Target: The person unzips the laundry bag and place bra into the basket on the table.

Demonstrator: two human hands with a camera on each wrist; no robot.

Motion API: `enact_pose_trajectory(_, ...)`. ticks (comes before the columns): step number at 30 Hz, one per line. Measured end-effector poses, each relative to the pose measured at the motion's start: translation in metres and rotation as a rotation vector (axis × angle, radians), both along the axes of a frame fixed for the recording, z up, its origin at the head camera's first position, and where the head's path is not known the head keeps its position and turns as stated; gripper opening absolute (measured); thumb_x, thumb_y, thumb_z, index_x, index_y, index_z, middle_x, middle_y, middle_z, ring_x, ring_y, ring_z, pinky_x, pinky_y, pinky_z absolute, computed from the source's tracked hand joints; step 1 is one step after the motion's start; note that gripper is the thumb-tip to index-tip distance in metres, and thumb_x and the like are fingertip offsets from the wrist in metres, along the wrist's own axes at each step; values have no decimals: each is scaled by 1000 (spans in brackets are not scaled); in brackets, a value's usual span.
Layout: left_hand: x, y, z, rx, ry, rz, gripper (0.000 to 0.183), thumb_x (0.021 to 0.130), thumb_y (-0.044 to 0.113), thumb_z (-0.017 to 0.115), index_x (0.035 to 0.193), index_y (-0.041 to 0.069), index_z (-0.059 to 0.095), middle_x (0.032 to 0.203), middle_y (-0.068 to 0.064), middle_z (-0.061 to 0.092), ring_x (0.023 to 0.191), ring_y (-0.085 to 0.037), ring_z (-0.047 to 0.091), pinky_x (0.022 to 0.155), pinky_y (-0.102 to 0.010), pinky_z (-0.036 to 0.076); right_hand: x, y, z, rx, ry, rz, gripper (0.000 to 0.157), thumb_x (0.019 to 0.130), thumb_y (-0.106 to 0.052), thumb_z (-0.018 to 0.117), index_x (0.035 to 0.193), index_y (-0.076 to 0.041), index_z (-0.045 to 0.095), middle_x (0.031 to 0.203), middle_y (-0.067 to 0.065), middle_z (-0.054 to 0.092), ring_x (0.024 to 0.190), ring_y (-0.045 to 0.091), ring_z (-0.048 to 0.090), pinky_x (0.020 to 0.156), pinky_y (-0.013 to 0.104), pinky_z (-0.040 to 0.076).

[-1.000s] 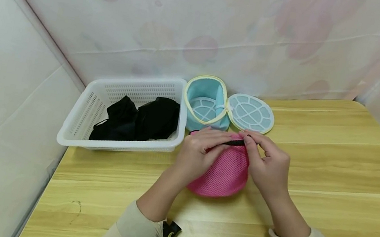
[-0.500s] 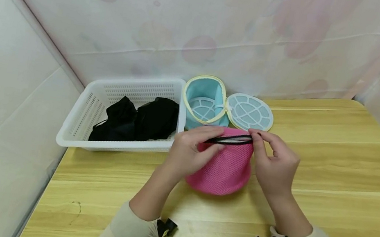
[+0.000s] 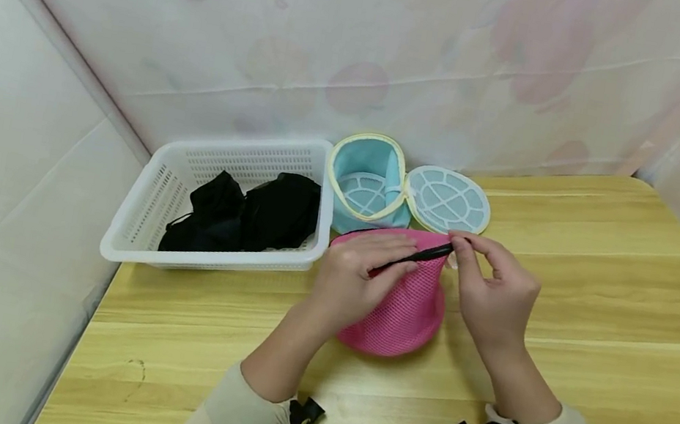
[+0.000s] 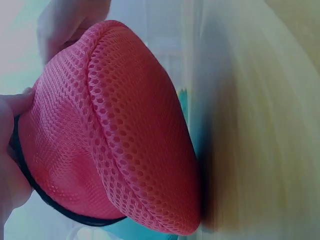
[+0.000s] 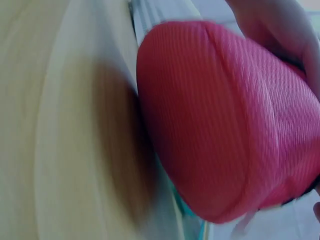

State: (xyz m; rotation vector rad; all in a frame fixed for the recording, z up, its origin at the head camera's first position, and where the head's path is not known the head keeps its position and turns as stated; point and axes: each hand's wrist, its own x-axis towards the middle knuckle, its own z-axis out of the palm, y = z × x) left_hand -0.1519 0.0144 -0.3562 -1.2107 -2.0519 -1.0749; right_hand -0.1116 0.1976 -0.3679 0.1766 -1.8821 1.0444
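Observation:
A pink mesh laundry bag [image 3: 397,317] with a rounded base hangs between the two hands, tilted close over the table. Black zipper trim [image 3: 430,252] runs along its upper edge, drawn taut from hand to hand. My left hand [image 3: 350,273] grips this trim between thumb and fingers, lying over the bag's left part. At the trim's right end, my right hand [image 3: 495,288] pinches the corner with thumb and forefinger. The mesh base [image 4: 145,130] fills much of the left wrist view, and the right wrist view shows the bag's underside [image 5: 195,110] above its shadow.
Behind the hands stands a light blue mesh bag [image 3: 338,223] with yellow trim, its round lid [image 3: 449,199] folded out to the right. A white plastic basket [image 3: 211,264] holding black cloth items [image 3: 283,210] is left of it. Fabric walls enclose the wooden table [image 3: 603,402].
The zipper edge gaped half a second ago, showing a pale inside; its sides now lie together. My left hand moved left, then back right. My right hand shifted slightly right, stretching the bag's corner.

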Motion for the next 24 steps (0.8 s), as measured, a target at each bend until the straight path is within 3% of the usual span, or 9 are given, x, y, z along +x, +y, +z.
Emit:
enact_pose_trajectory(4,-3,-5,1,36,-68,-67,21,87,15,76,106,5,77,109,-6,74,109,-13,69,101,-24,49,-6,12,-4,-118,-81,-35,9,85,0,74,92,5,76,86,20,74,84,-2,68,74,9,51)
enact_pose_trajectory(7,-4,-7,2,42,-119,-110,21,88,13,74,107,4,77,111,-7,74,111,-14,68,101,-23,48,-8,19,-7,-166,-114,-44,9,86,-3,74,91,4,77,86,18,74,78,-3,66,63,8,47)
enact_pose_trajectory(9,-3,-8,3,36,-134,-111,22,88,13,74,108,3,76,112,-8,74,112,-14,67,101,-22,48,-8,19,-8,-156,-98,-56,9,86,-4,75,90,4,77,85,17,74,77,-2,66,65,9,49)
enact_pose_trajectory(13,1,-7,4,-4,-99,-48,27,87,16,76,111,5,75,114,-7,73,113,-13,66,102,-20,46,-5,11,-6,-55,16,-88,9,85,-2,75,90,5,76,85,18,74,82,17,72,84,13,52)
enact_pose_trajectory(17,7,-1,7,-64,-11,14,31,87,22,77,114,8,74,116,-4,73,114,-12,66,104,-21,44,0,-3,-2,64,171,-126,13,85,-6,74,88,6,76,85,20,74,78,35,71,90,13,50)
enact_pose_trajectory(24,12,5,11,-89,129,110,27,89,26,75,111,11,76,111,-2,74,109,-11,68,103,-23,47,5,-23,6,153,343,-103,34,94,-24,68,82,7,75,79,20,72,70,37,68,92,20,53)
